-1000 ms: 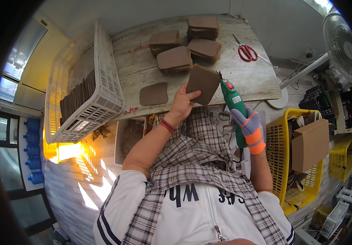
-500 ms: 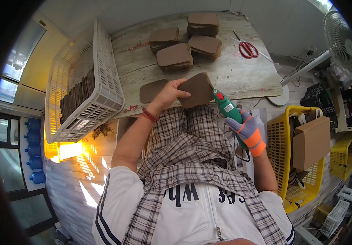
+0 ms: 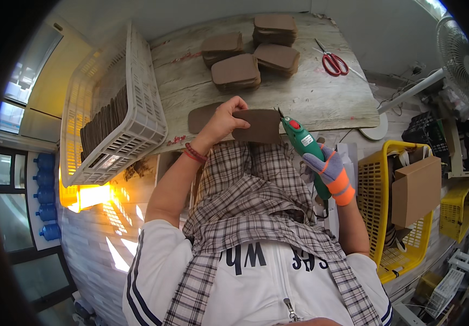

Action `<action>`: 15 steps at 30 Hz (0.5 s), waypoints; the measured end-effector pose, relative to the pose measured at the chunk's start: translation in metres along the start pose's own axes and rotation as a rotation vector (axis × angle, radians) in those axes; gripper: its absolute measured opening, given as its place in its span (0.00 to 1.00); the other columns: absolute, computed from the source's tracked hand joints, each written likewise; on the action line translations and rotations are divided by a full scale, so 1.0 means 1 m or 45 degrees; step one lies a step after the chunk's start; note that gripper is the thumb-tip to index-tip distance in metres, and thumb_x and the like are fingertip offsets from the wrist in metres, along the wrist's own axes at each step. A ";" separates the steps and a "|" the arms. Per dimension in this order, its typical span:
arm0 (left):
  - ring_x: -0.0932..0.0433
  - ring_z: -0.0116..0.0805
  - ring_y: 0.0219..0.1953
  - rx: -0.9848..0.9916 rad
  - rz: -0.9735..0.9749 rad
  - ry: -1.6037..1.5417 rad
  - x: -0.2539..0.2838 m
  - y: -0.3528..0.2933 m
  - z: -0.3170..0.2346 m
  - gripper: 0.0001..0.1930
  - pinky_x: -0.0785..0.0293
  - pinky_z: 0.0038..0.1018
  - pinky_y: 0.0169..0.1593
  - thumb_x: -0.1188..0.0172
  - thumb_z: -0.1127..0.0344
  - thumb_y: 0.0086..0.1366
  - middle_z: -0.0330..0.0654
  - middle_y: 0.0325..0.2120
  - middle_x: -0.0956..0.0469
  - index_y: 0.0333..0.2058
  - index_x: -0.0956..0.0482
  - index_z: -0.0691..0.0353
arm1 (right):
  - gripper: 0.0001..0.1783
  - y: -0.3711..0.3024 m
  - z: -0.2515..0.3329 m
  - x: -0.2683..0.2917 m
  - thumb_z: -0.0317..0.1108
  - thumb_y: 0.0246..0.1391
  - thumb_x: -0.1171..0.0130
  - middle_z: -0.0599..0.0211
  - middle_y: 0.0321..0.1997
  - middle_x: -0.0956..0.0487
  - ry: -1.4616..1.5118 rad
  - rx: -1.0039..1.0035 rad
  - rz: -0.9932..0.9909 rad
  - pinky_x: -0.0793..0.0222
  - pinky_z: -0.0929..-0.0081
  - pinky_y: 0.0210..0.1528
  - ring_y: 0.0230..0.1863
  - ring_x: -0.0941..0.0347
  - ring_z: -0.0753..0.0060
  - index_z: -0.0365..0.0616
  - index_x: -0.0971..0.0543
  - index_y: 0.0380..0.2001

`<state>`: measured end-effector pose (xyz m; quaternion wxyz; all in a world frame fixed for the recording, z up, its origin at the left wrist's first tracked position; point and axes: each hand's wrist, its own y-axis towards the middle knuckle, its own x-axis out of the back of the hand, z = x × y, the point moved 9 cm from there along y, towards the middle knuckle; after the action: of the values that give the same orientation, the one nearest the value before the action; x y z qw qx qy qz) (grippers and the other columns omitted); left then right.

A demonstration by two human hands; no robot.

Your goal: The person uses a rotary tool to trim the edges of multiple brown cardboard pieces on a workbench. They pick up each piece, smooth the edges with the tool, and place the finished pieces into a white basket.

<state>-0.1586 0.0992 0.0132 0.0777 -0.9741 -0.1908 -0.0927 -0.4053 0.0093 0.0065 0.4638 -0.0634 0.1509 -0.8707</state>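
My bare left hand (image 3: 225, 120) pinches a flat brown piece with rounded corners (image 3: 260, 126) by its left end, holding it over my lap at the near table edge. In my right hand (image 3: 329, 168), which wears a grey and orange glove, is a green handheld electric cutter (image 3: 303, 138) with a red button. Its narrow dark tip lies close to the piece's upper right corner; I cannot tell whether they touch. Another brown piece (image 3: 202, 117) lies on the table, partly behind my left hand. Several stacks of like pieces (image 3: 235, 70) stand farther back.
Red-handled scissors (image 3: 334, 64) lie at the table's (image 3: 321, 103) far right. A white crate (image 3: 146, 100) holding upright brown pieces is on the left. A yellow basket (image 3: 369, 204) with a cardboard box (image 3: 416, 190) sits right, below a fan (image 3: 463, 65).
The brown piece has turned and tilted in my left hand, so it looks narrower. The cutter has moved slightly up and left, its tip showing above the piece's corner.
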 end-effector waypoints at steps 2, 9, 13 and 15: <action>0.27 0.20 0.31 -0.010 -0.064 -0.106 0.010 0.000 -0.002 0.11 0.30 0.18 0.35 0.36 0.79 0.49 0.33 0.28 0.25 0.30 0.28 0.62 | 0.17 0.000 -0.003 0.000 0.37 0.51 0.37 0.73 0.23 0.26 0.019 -0.011 0.037 0.35 0.84 0.17 0.19 0.32 0.84 0.38 0.27 0.40; 0.26 0.19 0.27 0.036 -0.143 -0.478 0.022 -0.001 0.004 0.08 0.29 0.17 0.34 0.35 0.77 0.50 0.32 0.25 0.23 0.29 0.23 0.61 | 0.17 -0.003 -0.004 -0.010 0.37 0.50 0.37 0.73 0.22 0.27 0.059 -0.035 0.099 0.35 0.83 0.17 0.18 0.33 0.84 0.38 0.27 0.39; 0.25 0.20 0.27 0.040 -0.132 -0.389 0.018 -0.002 0.002 0.07 0.28 0.18 0.34 0.36 0.76 0.51 0.33 0.25 0.23 0.30 0.23 0.61 | 0.17 -0.004 0.000 -0.014 0.37 0.50 0.37 0.73 0.21 0.28 0.022 -0.010 0.092 0.35 0.84 0.17 0.18 0.33 0.84 0.38 0.27 0.38; 0.25 0.21 0.27 0.046 -0.120 -0.335 0.015 -0.003 0.000 0.07 0.28 0.19 0.35 0.37 0.76 0.52 0.33 0.25 0.23 0.30 0.23 0.61 | 0.17 -0.005 -0.002 -0.016 0.37 0.50 0.37 0.73 0.21 0.28 0.023 -0.062 0.114 0.35 0.85 0.17 0.17 0.33 0.84 0.38 0.28 0.39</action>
<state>-0.1459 0.1073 0.0170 0.0652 -0.9663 -0.2466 0.0358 -0.4011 0.0256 0.0067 0.4992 -0.0601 0.1789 -0.8457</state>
